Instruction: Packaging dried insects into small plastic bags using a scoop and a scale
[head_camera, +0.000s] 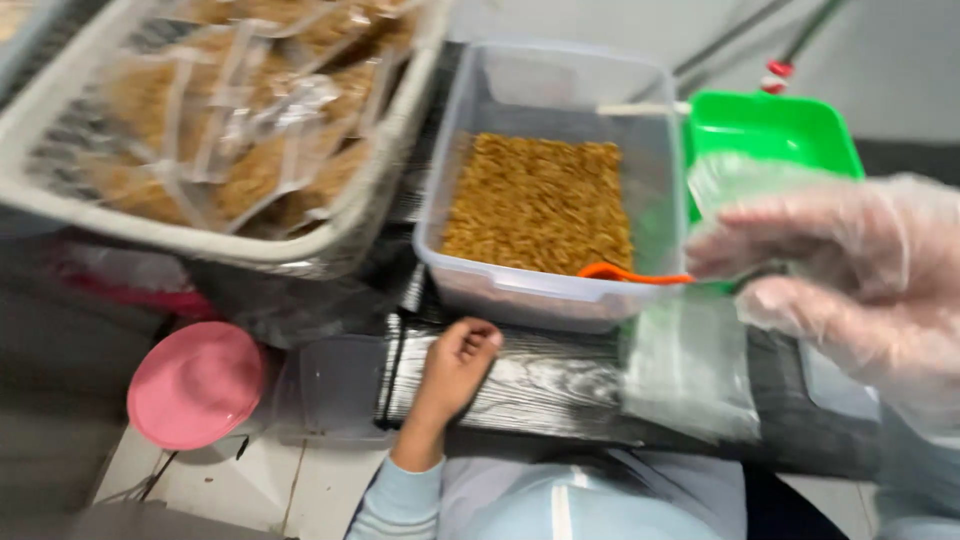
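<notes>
White basket (60, 200) of bagged brown snacks seen top left. Clear tub (660, 190) of loose brown snack centred on dark table (540, 385). Clear plastic bag (690, 360) pinched in gloved right hand (850, 280). Left hand (455, 365) rested on table, grip loosely curled, nothing held.

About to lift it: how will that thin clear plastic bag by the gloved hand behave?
The thin clear plastic bag will probably be floppy, since it drapes limp over the dark table. It looks empty, so likely very light. The gloved right hand may find film on film slippery.
</notes>
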